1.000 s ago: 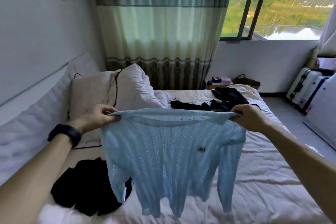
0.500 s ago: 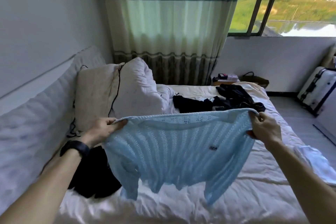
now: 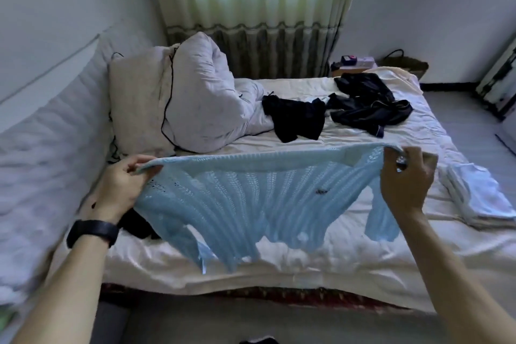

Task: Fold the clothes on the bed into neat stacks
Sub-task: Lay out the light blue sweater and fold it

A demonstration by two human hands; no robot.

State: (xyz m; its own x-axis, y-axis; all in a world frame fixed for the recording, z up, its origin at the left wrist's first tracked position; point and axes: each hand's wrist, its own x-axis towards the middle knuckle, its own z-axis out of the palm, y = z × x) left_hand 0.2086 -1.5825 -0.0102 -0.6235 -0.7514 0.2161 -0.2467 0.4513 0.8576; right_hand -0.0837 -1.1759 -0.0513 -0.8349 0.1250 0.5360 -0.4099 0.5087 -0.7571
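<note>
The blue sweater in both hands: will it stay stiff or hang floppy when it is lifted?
Probably floppy: the sweater hangs limp from the left hand and right hand, its sleeves dangling. It is likely light, since the knit looks open and full of holes.

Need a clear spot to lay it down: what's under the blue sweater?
Below the blue sweater white bedsheet shows. A black garment pokes out at its left edge; how far it reaches underneath, and the sheet directly beneath, are covered.

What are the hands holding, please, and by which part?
The light blue knitted sweater, by its upper edge: the left hand pinches one end, the right hand the other.
</note>
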